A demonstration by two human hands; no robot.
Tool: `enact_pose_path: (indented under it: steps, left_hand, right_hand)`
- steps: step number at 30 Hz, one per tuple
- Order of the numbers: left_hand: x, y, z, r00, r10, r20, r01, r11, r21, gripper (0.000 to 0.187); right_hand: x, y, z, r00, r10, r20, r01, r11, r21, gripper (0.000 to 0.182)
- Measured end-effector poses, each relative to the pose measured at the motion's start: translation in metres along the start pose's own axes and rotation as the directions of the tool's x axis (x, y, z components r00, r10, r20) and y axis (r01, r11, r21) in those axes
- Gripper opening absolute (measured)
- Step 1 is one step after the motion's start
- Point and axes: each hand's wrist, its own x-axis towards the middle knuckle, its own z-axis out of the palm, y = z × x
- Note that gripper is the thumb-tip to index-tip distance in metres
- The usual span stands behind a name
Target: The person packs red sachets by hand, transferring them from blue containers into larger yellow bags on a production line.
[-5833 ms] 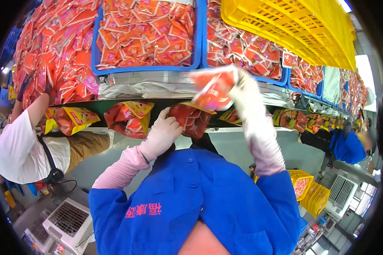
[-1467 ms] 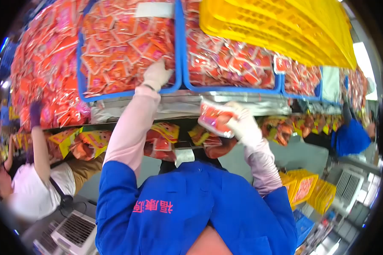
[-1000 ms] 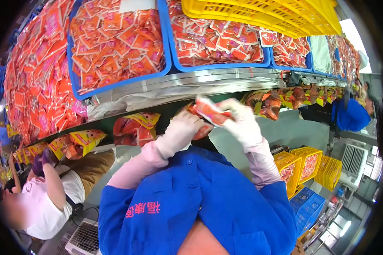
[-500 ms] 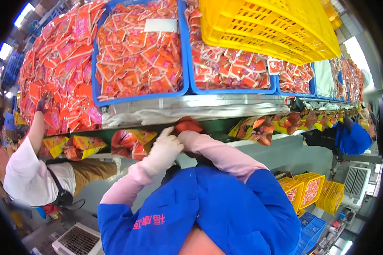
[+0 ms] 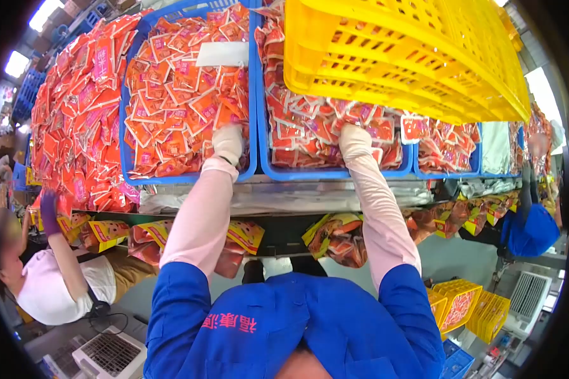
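Note:
My left hand [image 5: 227, 144], in a pale glove, reaches into the right front part of a blue crate [image 5: 251, 120] full of small red packets [image 5: 171, 95]. My right hand [image 5: 356, 141], gloved alike, is down among the red packets [image 5: 297, 132] of the neighbouring blue crate [image 5: 335, 175]. The fingers of both hands point away from me and are largely hidden, so their grip cannot be made out. Below my forearms, red and yellow printed bags [image 5: 243, 237] stand in a row along a green belt; another such bag [image 5: 341, 240] is beside my right forearm.
Yellow crates [image 5: 411, 82] overhang the right blue crate. A white card [image 5: 222, 54] lies on the left crate's packets. Loose packets are heaped at far left [image 5: 82, 114]. A co-worker in white [image 5: 57, 284] stands at left, another in blue [image 5: 534, 230] at right.
My hands were close together over the belt, near a red item. They have separated and moved forward, one into each blue crate. The left co-worker's arm has also moved.

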Motion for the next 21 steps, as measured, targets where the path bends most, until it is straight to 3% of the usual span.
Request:
enact_pose_path:
  steps: [2,3,5,6,7,8,9,11,12,13,14,16,17,18,19,20,21]
  left_hand:
    - [-0.014,-0.025,0.000,0.996,0.081,-0.041,-0.082,0.996,-0.023,0.028]
    - [-0.022,-0.030,-0.009,0.981,0.166,-0.104,-0.172,0.984,-0.055,0.027]
    - [-0.056,-0.040,-0.031,0.848,0.286,-0.447,-0.424,0.871,-0.249,0.026]
    - [-0.084,-0.031,-0.059,0.940,0.177,-0.292,-0.319,0.763,-0.562,0.027]
    - [-0.115,-0.021,-0.085,0.989,0.114,-0.090,-0.140,0.583,-0.800,0.028]
    - [-0.141,-0.011,-0.089,0.985,0.145,-0.090,-0.140,0.384,-0.913,0.027]
    - [-0.167,0.001,-0.088,0.981,0.174,-0.084,-0.114,0.168,-0.979,0.027]
    - [-0.219,0.030,-0.078,0.928,0.351,-0.126,-0.164,0.082,-0.983,0.027]
    - [-0.240,0.048,-0.077,0.860,0.401,-0.315,-0.430,0.240,-0.870,0.025]
    - [-0.257,0.066,-0.075,0.736,0.477,-0.480,-0.662,0.360,-0.658,0.024]
    - [-0.268,0.078,-0.062,0.719,0.503,-0.480,-0.690,0.433,-0.581,0.024]
    - [-0.284,0.089,-0.037,0.686,0.589,-0.426,-0.725,0.504,-0.470,0.027]
    - [-0.291,0.089,-0.029,0.665,0.649,-0.369,-0.740,0.506,-0.443,0.030]
    - [-0.300,0.089,-0.022,0.672,0.665,-0.325,-0.718,0.479,-0.504,0.041]
    - [-0.309,0.084,-0.017,0.644,0.663,-0.382,-0.737,0.404,-0.542,0.053]
    - [-0.312,0.078,-0.016,0.620,0.684,-0.385,-0.766,0.420,-0.488,0.057]
    - [-0.314,0.069,-0.014,0.599,0.706,-0.379,-0.789,0.436,-0.433,0.061]
  right_hand:
    - [-0.032,-0.012,-0.016,0.984,-0.175,0.027,0.174,0.985,0.017,0.032]
    - [-0.046,-0.012,-0.023,0.949,-0.313,-0.028,0.313,0.935,0.164,0.030]
    - [-0.080,-0.015,-0.037,0.866,-0.350,-0.358,0.479,0.789,0.385,0.024]
    - [-0.095,-0.021,-0.047,0.870,-0.333,-0.364,0.465,0.800,0.379,0.024]
    - [-0.111,-0.028,-0.057,0.946,-0.186,-0.264,0.322,0.482,0.815,0.021]
    - [-0.127,-0.032,-0.064,0.990,-0.111,-0.092,0.093,0.001,0.996,0.018]
    - [-0.144,-0.033,-0.066,0.978,-0.199,-0.059,0.017,-0.206,0.978,0.017]
    - [-0.192,-0.047,-0.072,0.972,-0.228,0.050,-0.129,-0.347,0.929,0.018]
    - [-0.223,-0.051,-0.080,0.950,-0.301,0.083,-0.211,-0.423,0.881,0.023]
    - [-0.240,-0.039,-0.066,0.848,-0.524,0.085,-0.344,-0.421,0.840,0.039]
    - [-0.263,-0.042,-0.063,0.877,-0.478,0.041,-0.216,-0.317,0.923,0.049]
    - [-0.318,-0.049,-0.096,0.888,-0.458,0.037,-0.023,0.037,0.999,0.071]
    - [-0.331,-0.035,-0.099,0.876,-0.433,0.212,-0.079,0.305,0.949,0.069]
    - [-0.338,-0.031,-0.091,0.911,-0.366,0.189,-0.053,0.351,0.935,0.066]
    - [-0.340,-0.026,-0.074,0.940,-0.302,0.158,-0.027,0.397,0.917,0.064]
    - [-0.338,-0.021,-0.056,0.963,-0.245,0.114,-0.011,0.385,0.923,0.045]
    - [-0.336,-0.023,-0.048,0.961,-0.253,0.112,-0.006,0.387,0.922,0.045]
